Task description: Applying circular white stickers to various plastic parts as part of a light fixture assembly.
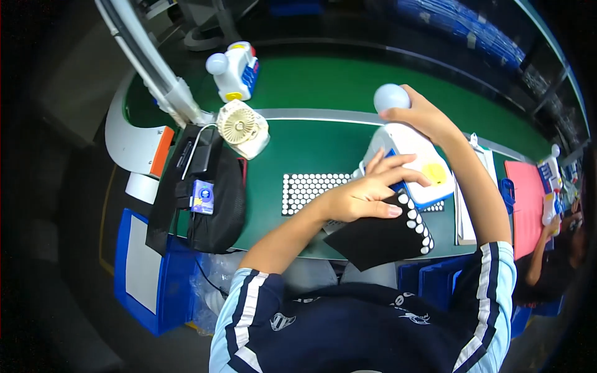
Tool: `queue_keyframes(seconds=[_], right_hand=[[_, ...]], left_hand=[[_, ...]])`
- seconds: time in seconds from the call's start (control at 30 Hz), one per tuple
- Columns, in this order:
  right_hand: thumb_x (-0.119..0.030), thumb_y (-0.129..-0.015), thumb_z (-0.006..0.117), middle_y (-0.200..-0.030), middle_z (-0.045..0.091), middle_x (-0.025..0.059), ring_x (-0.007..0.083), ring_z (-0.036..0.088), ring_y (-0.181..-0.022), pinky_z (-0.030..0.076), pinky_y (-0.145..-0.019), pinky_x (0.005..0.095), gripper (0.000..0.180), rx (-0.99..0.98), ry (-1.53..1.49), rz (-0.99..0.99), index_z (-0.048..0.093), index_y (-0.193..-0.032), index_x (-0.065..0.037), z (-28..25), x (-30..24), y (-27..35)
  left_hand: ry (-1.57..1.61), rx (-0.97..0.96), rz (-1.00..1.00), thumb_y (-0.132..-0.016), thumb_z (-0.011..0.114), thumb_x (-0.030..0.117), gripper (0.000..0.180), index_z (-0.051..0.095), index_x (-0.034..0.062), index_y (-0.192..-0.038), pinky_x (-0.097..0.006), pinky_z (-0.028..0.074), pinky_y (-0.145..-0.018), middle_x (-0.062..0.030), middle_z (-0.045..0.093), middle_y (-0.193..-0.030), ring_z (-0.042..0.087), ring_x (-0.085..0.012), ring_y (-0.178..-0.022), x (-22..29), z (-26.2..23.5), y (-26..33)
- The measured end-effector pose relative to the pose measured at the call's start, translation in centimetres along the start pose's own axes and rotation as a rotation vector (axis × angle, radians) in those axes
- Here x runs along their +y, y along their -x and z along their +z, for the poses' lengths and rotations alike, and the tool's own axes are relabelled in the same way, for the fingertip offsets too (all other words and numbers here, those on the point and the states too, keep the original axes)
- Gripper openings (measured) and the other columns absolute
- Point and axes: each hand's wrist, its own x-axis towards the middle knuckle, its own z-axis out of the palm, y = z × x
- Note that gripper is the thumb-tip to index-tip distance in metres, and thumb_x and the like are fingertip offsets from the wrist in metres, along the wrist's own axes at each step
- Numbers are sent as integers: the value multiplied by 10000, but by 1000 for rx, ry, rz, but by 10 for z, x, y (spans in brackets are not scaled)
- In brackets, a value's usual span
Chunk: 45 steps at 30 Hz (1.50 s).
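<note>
A bulky white plastic toy (407, 140) with a blue lower part and a yellow disc tilts over the table in front of me. My right hand (426, 118) is closed around its far end, thumb and fingers by the pale round ball (392, 98). Reaching in from the left, my left hand (367, 194) pinches a black sheet (379, 239) edged with white round dots under its thumb. Its other fingers stretch over the toy's side. Beneath both lies another black sheet full of white round dots (311, 189), partly covered by my left hand.
A similar toy (239, 71) stands at the far left, behind a cream fan (242, 129). A black bag (217, 193) lies at the left table edge, above a blue bin (140, 273). Papers (465, 214) and a pink sheet (523, 205) are right; another person (553, 261) sits beyond.
</note>
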Motion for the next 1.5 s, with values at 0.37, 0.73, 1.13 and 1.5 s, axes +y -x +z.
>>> queue_keyframes(seconds=[0.37,0.73,1.13,1.5], right_hand=[[-261,-597,692,-950,575,164,240,604,-818,503,-720,333,663,442,35,-186,428,-1166,-46,-32,-23,-6],[-226,-637,714,-1177,500,187,379,545,-1004,435,-857,416,698,867,296,-166,370,-1230,-90,17,88,-155],[-283,-568,787,-1402,254,173,399,387,-1172,382,-839,533,818,473,666,-913,389,-1284,-306,182,-64,-197],[-163,-571,752,-1041,552,213,367,584,-939,494,-804,401,686,508,160,-747,450,-1187,-138,162,-47,-248]], left_hand=[[622,390,-115,-741,568,358,629,488,-143,-1113,-399,298,-1018,-259,516,-1172,442,-316,-1181,16,-22,59],[1413,869,137,-922,411,270,387,512,-1,-1179,-331,406,-949,-117,566,-1164,543,-223,-1077,-84,-44,101],[1474,783,208,-835,448,261,441,506,-32,-1160,-366,429,-924,-157,575,-1131,566,-257,-1032,-63,-48,122],[1477,908,43,-738,582,350,556,505,-50,-1117,-420,505,-808,-205,599,-1037,612,-314,-908,-103,-29,146]])
